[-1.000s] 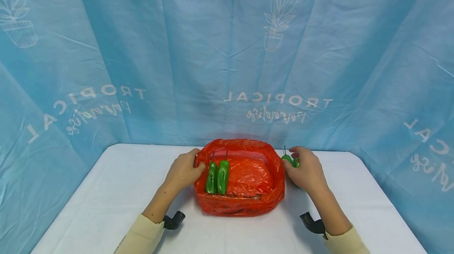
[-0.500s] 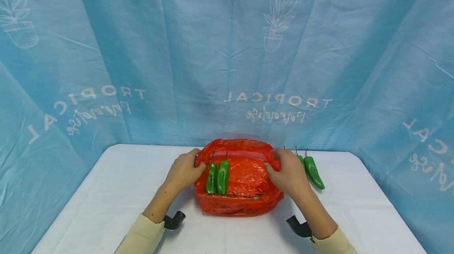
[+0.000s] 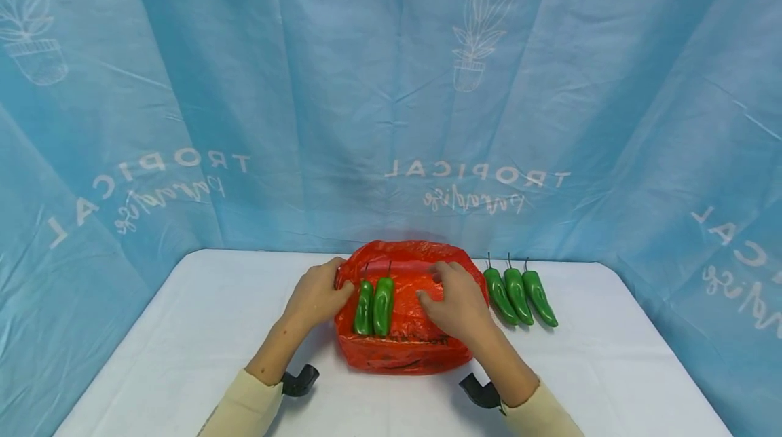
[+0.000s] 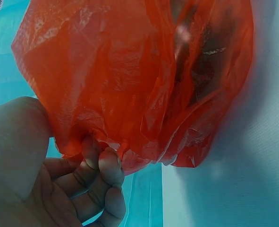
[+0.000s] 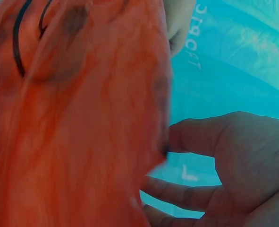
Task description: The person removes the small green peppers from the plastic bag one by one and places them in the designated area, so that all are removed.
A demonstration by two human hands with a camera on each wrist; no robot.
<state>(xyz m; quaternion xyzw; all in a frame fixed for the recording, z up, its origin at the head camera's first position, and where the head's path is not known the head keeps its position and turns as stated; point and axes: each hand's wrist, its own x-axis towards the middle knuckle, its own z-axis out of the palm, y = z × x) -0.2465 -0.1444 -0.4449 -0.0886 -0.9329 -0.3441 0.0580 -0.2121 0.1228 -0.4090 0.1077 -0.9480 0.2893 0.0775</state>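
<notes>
A red plastic bag (image 3: 403,357) stands with its mouth spread wide in the middle of the table. Two green chili peppers lie side by side in its left part, one on the left (image 3: 363,311) and one on the right (image 3: 383,308). At the bag's left rim, my left hand (image 3: 315,294) grips the plastic; in the left wrist view its curled fingertips (image 4: 110,163) pinch the edge. My right hand (image 3: 457,301) is over the bag's right part, thumb and fingers spread apart, nothing between them. Its fingertips are partly hidden by the bag in the right wrist view.
To the right of the bag, three more green chili peppers (image 3: 518,296) lie in a slanted row on the white tablecloth (image 3: 208,308). A blue printed curtain (image 3: 342,118) hangs behind and at both sides. Black curved pieces (image 3: 299,380) are at both wrists.
My right hand has moved left, from the chili peppers on the table to over the bag, uncovering all three. My left hand has kept its grip on the rim.
</notes>
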